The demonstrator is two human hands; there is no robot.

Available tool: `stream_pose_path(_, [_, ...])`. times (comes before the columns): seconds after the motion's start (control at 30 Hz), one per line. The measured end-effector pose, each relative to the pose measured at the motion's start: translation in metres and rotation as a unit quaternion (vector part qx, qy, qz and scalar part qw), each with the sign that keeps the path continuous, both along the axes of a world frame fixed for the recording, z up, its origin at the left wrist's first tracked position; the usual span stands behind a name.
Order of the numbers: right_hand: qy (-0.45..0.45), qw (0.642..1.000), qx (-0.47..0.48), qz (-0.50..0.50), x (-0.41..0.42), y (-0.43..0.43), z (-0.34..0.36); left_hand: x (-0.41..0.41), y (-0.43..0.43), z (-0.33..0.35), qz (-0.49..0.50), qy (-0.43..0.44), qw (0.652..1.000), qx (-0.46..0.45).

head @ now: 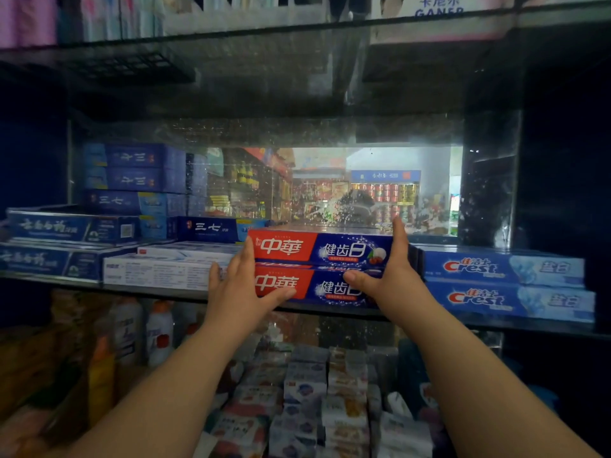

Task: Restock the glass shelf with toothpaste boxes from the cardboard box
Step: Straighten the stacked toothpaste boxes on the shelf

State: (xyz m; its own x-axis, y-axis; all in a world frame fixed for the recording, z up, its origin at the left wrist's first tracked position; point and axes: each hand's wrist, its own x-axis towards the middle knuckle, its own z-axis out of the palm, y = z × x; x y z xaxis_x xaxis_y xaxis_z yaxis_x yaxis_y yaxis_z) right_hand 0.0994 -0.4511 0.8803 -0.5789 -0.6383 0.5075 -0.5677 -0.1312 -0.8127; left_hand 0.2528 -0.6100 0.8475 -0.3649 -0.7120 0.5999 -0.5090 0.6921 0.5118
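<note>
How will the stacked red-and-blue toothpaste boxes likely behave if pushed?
The toothpaste boxes look stiff and flat-sided, so they probably slide, not roll. Glossy card on the glass shelf suggests easy slipping. Stacked, the upper may shift over the lower.

lower toothpaste box (307, 287) ends hidden; btm-shelf goods (307, 391) blurry; top packs (99, 18) cut off.

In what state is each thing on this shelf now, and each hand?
Red-and-blue toothpaste boxes: two stacked, lying flat on the glass shelf.
Left hand: fingers straight, against the stack's left end.
Right hand: fingers straight, against the stack's right end.
Crest boxes: two stacked, lying flat, untouched.
</note>
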Motion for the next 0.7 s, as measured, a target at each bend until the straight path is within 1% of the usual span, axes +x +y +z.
stream_pose_path(0.17, [0.026,1.000,0.004,-0.008,-0.004,-0.002,-0.002,0.000,-0.001,-0.001,0.003,0.001,1.000,0.014])
stream_pose_path(0.33, [0.021,1.000,0.004,-0.008,-0.003,0.000,-0.001,0.000,-0.003,-0.001,0.005,-0.006,1.000,0.021])
stream_pose_path(0.5, [0.013,0.999,0.010,-0.034,0.008,0.004,0.001,0.002,-0.002,-0.001,-0.007,0.008,0.999,0.030])
stream_pose_path(0.6, [0.014,0.997,-0.008,-0.075,0.018,0.007,0.001,0.005,0.000,-0.005,-0.021,0.047,0.999,0.018])
stream_pose_path(0.7, [0.052,0.987,0.019,-0.154,0.032,0.008,-0.007,0.009,0.005,-0.013,-0.026,0.074,0.997,0.004])
